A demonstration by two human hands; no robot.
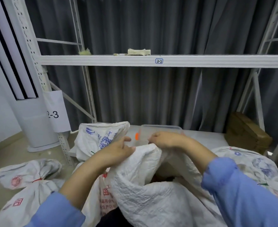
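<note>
Crinkled white woven sack (151,190), mouth gaping, both hands gripping.

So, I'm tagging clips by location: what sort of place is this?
Probably a storeroom or small warehouse: white metal racking with a 2-2 label, tied sacks on the floor, and the left hand and right hand gripping the open sack.

White woven sack (144,185), blue-printed sack (100,136)

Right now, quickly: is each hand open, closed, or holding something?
The left hand grips the rim of the white sack.
The right hand, fingers curled, pinches the same rim.
</note>
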